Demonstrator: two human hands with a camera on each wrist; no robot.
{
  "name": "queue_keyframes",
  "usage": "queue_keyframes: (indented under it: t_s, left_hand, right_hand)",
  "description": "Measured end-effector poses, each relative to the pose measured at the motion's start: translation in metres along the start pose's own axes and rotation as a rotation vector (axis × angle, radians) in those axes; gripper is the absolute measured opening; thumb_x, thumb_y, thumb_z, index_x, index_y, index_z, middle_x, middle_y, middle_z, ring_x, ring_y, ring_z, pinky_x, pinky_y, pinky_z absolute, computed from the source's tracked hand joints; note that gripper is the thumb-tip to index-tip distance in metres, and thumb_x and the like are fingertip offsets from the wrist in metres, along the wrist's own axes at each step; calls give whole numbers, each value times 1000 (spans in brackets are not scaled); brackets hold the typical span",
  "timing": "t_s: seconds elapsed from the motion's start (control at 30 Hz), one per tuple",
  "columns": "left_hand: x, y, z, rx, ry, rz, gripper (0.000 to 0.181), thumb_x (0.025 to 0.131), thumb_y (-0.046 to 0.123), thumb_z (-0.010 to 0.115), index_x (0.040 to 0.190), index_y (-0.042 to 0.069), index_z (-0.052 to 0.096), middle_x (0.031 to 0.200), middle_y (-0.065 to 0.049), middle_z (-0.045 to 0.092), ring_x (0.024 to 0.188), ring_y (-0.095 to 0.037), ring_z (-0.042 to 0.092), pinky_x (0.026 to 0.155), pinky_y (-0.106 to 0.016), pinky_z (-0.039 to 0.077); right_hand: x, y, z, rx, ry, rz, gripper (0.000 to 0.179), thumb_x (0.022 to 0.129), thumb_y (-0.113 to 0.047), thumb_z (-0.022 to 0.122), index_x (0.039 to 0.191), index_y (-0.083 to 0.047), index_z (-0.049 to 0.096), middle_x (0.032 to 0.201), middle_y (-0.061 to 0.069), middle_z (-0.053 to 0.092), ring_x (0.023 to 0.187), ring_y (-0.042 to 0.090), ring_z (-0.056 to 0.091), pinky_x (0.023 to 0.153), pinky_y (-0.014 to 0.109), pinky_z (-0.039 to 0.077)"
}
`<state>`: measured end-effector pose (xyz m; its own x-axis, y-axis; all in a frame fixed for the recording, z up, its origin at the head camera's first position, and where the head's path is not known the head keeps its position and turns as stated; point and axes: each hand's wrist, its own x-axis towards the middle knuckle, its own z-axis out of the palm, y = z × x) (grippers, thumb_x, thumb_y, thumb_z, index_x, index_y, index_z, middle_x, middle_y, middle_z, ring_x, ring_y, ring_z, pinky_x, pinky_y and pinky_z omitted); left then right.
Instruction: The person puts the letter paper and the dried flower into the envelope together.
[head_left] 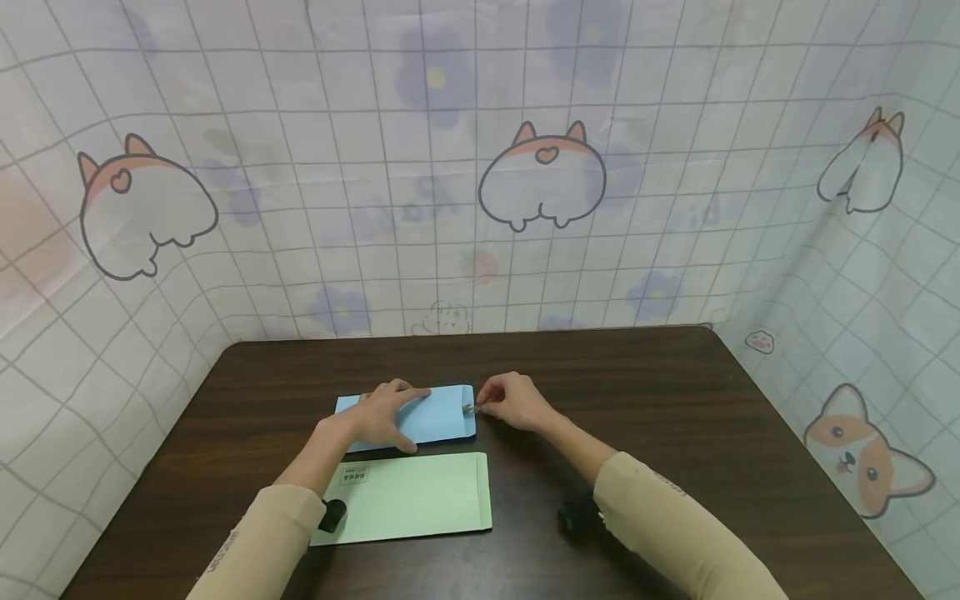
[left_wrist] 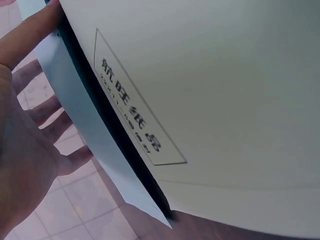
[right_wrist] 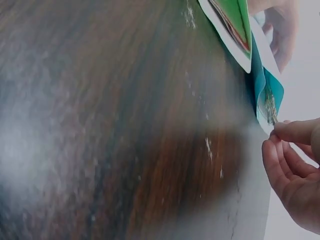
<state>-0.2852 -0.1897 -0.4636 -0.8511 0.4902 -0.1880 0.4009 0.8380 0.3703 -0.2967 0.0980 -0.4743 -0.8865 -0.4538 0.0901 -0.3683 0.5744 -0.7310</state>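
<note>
A light blue envelope (head_left: 442, 414) lies on the table with its flap end to the right. My left hand (head_left: 378, 417) rests on its left part, thumb and fingers spread; the left wrist view shows the fingers straight along the blue paper (left_wrist: 95, 130). At the flap end, my right hand (head_left: 516, 402) pinches a small, thin, shiny strand (right_wrist: 270, 104) between thumb and fingertips. Part of this strand lies inside the envelope's mouth; its exact kind is unclear. Nearer the body lies a pale green envelope (head_left: 420, 500) with a printed box, under the left forearm.
The dark wood table (head_left: 637, 375) reaches back to a hanging cloth (head_left: 360, 167) printed with a grid and cartoon animals. Cloth also hangs along the left and right sides. Dark wrist devices sit below both forearms.
</note>
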Motion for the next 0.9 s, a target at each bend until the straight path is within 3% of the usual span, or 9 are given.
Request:
queue_keyframes:
  t_s: [0.17, 0.37, 0.67, 0.9]
  left_hand:
    - [1, 0, 1, 1, -2, -5, 95, 80, 40, 89, 159, 19, 40, 152, -16, 40, 139, -39, 38, 106, -71, 29]
    - [0, 0, 1, 0, 0, 0, 95, 81, 39, 89, 160, 19, 40, 153, -17, 39, 139, -41, 37, 106, -72, 28]
    - [-1, -2, 2, -5, 3, 11, 95, 81, 39, 89, 160, 18, 40, 153, -17, 39, 140, -41, 37, 106, -72, 28]
    - [-1, 0, 1, -7, 10, 10, 95, 81, 39, 89, 160, 18, 40, 152, -17, 40, 138, -41, 38, 105, -71, 29]
  right_hand:
    - [-1, -1, 5, 35, -2, -11, 6, 95, -1, 72, 99, -3, 74, 89, 2, 69, 75, 14, 62, 67, 28, 55]
    - [-6, 2, 4, 99, 10, 46, 12, 96, -2, 70, 108, -3, 72, 95, 5, 70, 78, 16, 67, 71, 31, 58]
    - [-12, 2, 5, 386, -2, 190, 16, 98, 0, 66, 111, 8, 66, 92, 16, 73, 79, 27, 74, 72, 36, 61]
    - [-12, -1, 7, 487, -12, 181, 21, 98, 1, 66, 115, 13, 63, 98, 22, 73, 86, 33, 75, 77, 41, 61]
